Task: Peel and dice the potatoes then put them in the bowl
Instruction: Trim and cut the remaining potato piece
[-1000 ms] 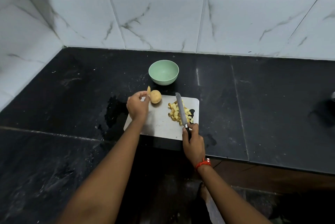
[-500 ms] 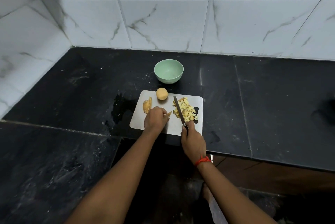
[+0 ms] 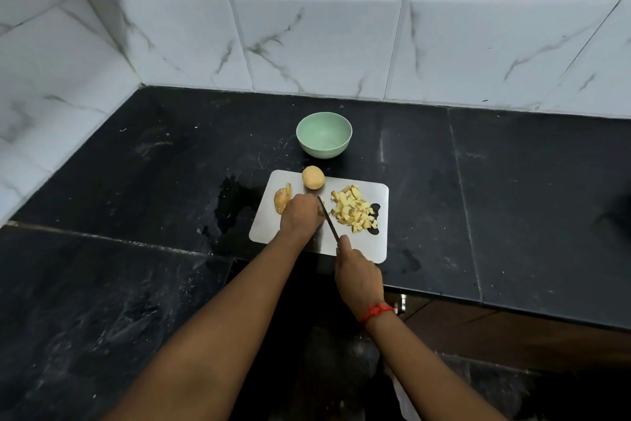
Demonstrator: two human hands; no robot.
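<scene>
Knife [image 3: 327, 219] in right fingers [image 3: 343, 244] | left fingers [image 3: 309, 204] curled (contents hidden) | dice [image 3: 353, 212] near board [image 3: 372, 246] edge

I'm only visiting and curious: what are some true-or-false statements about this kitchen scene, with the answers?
1. The bowl holds diced potato. False: it is empty; the dice lie on the board.
2. The right hand holds the knife. True.
3. A whole potato sits at the board's far edge. True.
4. The left hand is raised in the air. False: it is down on the board, beside the knife.
</scene>
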